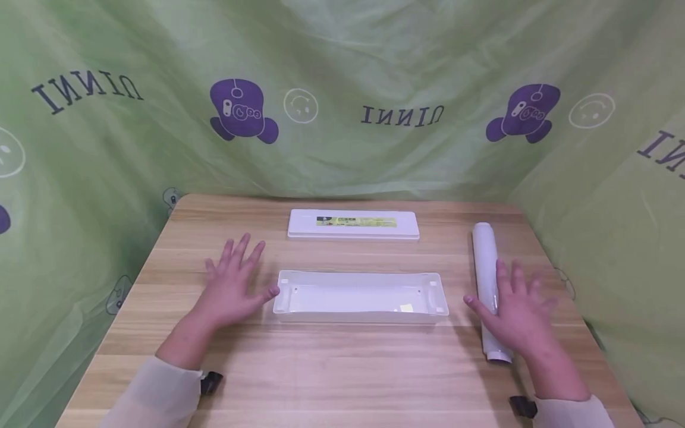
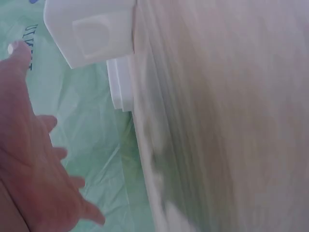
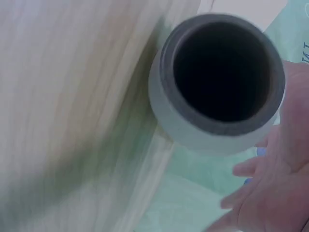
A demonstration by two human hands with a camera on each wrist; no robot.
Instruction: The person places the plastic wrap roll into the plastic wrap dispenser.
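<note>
A person's left grip and right grip, both bare hands, spread released about a white box on a wooden table.
Fingers splayed, the left is at the box's left end; the right spans a roll of wrap to the box's right, neither grasping, though whether they touch cannot be told. The roll lies crosswise to the box, probably for easy reach on that side. Beyond the box sits its lid, label up, apparently set aside to leave the inside uncovered.
</note>
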